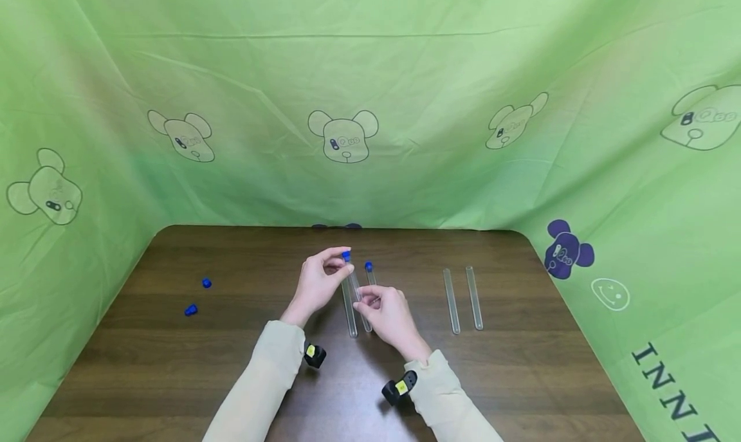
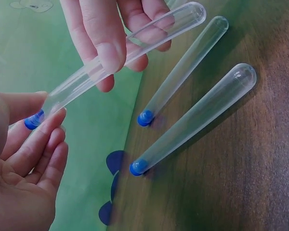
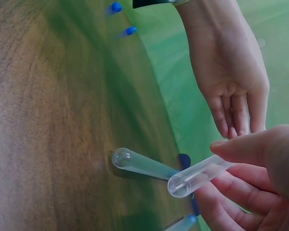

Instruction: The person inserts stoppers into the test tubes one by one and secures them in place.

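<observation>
A clear test tube (image 2: pixel 79 86) is held above the table between both hands. My left hand (image 1: pixel 320 280) pinches its end with the blue stopper (image 2: pixel 34 119) between thumb and fingers. Farther along, toward the rounded bottom, my right hand (image 1: pixel 392 316) grips the glass-clear body with thumb and fingertips. In the left wrist view the held tube slants, stopper end lower left. Beneath the hands lie two more stoppered tubes, a nearer tube (image 2: pixel 197 118) and a second tube (image 2: pixel 183 72), each with a blue stopper in its end.
Two tubes without stoppers, a left one (image 1: pixel 451 302) and a right one (image 1: pixel 474 298), lie at the right of the brown wooden table (image 1: pixel 521 377). Two loose blue stoppers, one farther (image 1: pixel 206 283) and one nearer (image 1: pixel 191 309), lie at the left. A green curtain (image 1: pixel 428 191) surrounds the table.
</observation>
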The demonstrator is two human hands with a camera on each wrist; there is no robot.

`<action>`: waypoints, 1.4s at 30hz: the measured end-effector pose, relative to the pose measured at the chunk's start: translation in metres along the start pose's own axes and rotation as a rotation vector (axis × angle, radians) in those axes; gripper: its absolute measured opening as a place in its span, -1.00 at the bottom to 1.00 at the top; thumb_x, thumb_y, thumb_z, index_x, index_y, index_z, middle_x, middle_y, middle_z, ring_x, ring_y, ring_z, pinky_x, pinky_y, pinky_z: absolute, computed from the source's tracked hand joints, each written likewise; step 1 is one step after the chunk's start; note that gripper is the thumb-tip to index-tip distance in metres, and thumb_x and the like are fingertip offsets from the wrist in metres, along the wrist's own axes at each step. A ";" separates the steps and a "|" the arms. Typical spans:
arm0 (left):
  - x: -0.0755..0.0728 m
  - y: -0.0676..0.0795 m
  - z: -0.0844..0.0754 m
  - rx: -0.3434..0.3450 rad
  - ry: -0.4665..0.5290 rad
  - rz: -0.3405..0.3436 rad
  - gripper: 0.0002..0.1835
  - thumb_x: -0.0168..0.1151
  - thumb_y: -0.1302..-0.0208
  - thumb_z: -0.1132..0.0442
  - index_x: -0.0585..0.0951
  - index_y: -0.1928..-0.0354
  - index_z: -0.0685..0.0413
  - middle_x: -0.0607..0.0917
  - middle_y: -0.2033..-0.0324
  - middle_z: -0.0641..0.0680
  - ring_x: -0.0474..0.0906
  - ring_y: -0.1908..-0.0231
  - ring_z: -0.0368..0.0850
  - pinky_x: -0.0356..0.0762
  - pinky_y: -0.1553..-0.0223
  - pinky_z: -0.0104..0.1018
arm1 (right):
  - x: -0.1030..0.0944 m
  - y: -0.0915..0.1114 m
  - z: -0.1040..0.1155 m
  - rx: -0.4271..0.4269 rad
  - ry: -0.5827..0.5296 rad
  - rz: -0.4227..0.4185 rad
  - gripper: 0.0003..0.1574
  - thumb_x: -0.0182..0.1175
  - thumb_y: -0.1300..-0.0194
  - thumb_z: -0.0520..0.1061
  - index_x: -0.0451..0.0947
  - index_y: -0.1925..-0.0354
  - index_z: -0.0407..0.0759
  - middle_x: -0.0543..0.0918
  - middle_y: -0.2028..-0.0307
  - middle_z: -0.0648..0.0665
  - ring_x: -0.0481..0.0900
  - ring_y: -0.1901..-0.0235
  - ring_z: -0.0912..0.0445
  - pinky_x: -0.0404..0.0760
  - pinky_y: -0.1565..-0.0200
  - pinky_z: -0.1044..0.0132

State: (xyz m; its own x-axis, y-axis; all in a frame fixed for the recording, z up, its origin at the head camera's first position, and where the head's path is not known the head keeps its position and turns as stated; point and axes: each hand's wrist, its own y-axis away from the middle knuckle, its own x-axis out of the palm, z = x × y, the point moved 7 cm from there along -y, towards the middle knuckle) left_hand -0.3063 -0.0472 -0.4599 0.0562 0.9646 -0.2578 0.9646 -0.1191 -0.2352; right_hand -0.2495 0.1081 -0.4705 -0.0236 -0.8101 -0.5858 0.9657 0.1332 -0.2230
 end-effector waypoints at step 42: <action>-0.020 -0.001 0.005 0.008 -0.032 0.014 -0.60 0.38 -0.35 0.30 0.62 -0.21 0.12 0.76 0.12 0.08 0.69 0.10 -0.06 0.61 -0.03 -0.20 | -0.015 -0.005 -0.010 0.019 -0.010 -0.030 -0.66 0.47 -0.18 -0.28 0.74 0.04 -0.29 0.72 0.44 -0.01 0.69 0.47 0.15 0.70 0.32 0.25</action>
State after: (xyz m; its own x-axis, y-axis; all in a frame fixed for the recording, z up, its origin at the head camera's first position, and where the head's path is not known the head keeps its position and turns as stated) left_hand -0.3096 -0.0671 -0.4591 0.0614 0.9548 -0.2910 0.9616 -0.1347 -0.2390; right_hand -0.2561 0.1255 -0.4680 -0.0503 -0.8195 -0.5708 0.9692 0.0979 -0.2259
